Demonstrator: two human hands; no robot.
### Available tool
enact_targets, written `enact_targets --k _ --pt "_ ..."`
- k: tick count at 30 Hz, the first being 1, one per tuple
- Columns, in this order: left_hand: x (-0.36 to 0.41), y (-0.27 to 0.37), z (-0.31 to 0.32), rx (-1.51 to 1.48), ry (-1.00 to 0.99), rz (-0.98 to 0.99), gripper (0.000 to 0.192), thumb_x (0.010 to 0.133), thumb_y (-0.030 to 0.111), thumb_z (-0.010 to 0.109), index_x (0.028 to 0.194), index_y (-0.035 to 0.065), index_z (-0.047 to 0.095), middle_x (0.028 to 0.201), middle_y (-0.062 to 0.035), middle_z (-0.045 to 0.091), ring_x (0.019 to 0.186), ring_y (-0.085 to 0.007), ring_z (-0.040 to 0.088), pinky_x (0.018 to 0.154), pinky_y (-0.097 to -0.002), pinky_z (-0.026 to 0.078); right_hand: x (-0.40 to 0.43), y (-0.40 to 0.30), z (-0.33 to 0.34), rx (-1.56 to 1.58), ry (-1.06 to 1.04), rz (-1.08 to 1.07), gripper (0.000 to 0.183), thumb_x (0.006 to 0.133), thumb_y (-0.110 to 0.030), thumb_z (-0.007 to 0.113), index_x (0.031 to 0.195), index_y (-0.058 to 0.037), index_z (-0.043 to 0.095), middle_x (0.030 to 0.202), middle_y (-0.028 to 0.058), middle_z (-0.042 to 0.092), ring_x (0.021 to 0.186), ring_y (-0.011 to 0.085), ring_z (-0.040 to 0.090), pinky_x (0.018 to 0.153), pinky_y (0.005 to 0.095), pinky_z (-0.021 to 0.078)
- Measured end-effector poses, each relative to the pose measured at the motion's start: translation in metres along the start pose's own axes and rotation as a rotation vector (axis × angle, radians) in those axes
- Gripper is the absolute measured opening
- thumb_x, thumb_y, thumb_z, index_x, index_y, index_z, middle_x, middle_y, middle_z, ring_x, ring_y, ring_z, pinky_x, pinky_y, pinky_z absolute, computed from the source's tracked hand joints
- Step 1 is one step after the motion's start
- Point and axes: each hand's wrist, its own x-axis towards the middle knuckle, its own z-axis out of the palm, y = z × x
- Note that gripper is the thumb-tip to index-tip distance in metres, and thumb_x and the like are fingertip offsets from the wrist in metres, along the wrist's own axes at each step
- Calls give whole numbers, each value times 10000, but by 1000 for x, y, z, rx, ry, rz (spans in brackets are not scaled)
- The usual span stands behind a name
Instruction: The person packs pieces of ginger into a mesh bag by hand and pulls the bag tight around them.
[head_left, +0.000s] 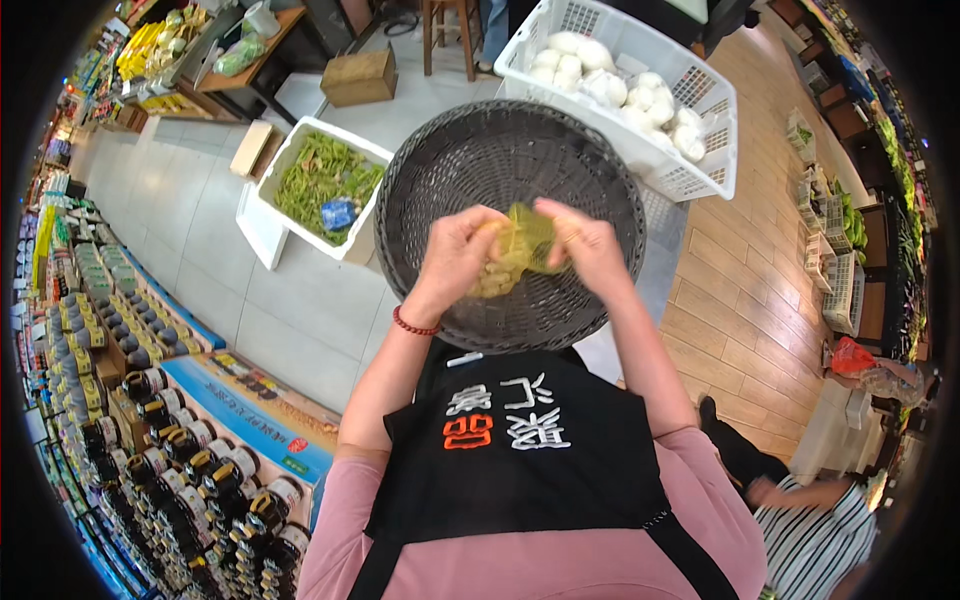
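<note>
A round, dark woven basket (465, 165) lies before me, with a yellow mesh bag (531, 232) over its middle. Small pale pieces (499, 277), whose kind I cannot tell, sit in the bag's lower left part. My left hand (469, 244) pinches the bag's net on the left, above those pieces; a red bead bracelet is on that wrist. My right hand (581, 240), slightly blurred, grips the loose net on the right. The bag is stretched between both hands, and the inside of the basket shows around it.
Behind the basket at right stands a white plastic crate (705, 172) holding bagged white items. A white foam box (300, 214) of leafy greens is at left. Shelves of jars (225, 465) rise at lower left. A person in striped clothing (810, 532) is close at lower right.
</note>
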Motion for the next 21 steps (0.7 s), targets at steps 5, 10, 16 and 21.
enact_targets --k 5,10,16,21 --pt "13 4 27 241 -112 201 129 865 11 500 892 -33 618 690 -3 583 629 -47 519 581 -201 433 2 31 38 523 -126 202 258 944 -198 468 1060 -19 614 898 -6 621 817 73 560 722 224 466" --pt "-3 -10 23 -132 23 131 295 851 24 535 1141 -24 523 930 -63 620 855 -107 569 757 -233 440 11 50 28 363 96 130 197 925 -114 442 939 -5 605 809 20 603 734 74 554 645 233 460" --pt "-75 -148 -96 426 643 -263 712 756 292 727 1262 -91 406 1211 -232 514 1043 -359 538 886 -498 421 -21 3 9 587 344 165 173 925 -101 432 832 -21 553 737 23 568 634 109 554 574 239 470" --pt "-98 -140 -48 -435 226 -877 542 863 282 556 1269 -39 397 1206 -176 546 1006 -335 601 770 -502 539 -53 -22 -15 573 475 58 193 939 -150 444 806 -41 530 692 33 548 550 132 535 507 263 468"
